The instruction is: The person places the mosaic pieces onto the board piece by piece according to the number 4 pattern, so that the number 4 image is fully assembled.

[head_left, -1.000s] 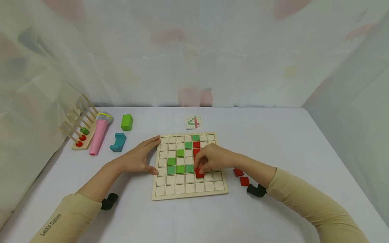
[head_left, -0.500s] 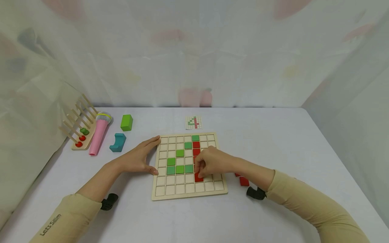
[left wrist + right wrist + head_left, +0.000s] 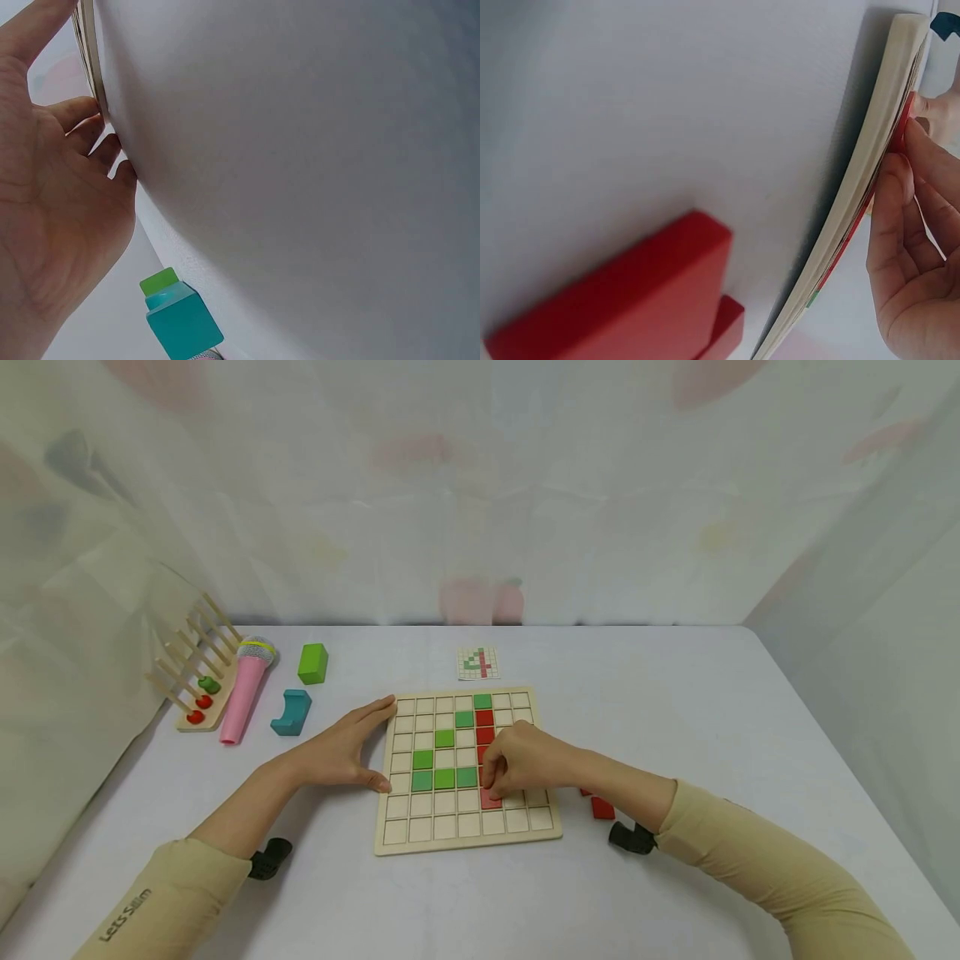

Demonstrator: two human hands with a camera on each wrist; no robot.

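A wooden grid board [image 3: 468,828] lies in front of me, with several green tiles [image 3: 444,738] on a diagonal and in a row, and a column of red tiles [image 3: 484,717]. My right hand [image 3: 534,758] pinches a red tile [image 3: 491,802] at the column's near end. In the right wrist view, thumb and fingertips meet at this red tile [image 3: 901,126], which sits tilted on the board's surface. My left hand [image 3: 339,753] rests against the board's left edge, thumb and fingers spread; its palm [image 3: 60,202] shows in the left wrist view.
Loose red tiles [image 3: 602,808] lie right of the board, partly under my right forearm. Behind the board is a small pattern card [image 3: 478,664]. On the left stand a teal block [image 3: 292,712], a green block [image 3: 313,663], a pink microphone [image 3: 246,693] and a pegged rack [image 3: 198,697].
My right hand has shifted slightly toward me with the red tile, which now looks lighter and lies in line with the red column. The left hand has stayed at the board's edge.
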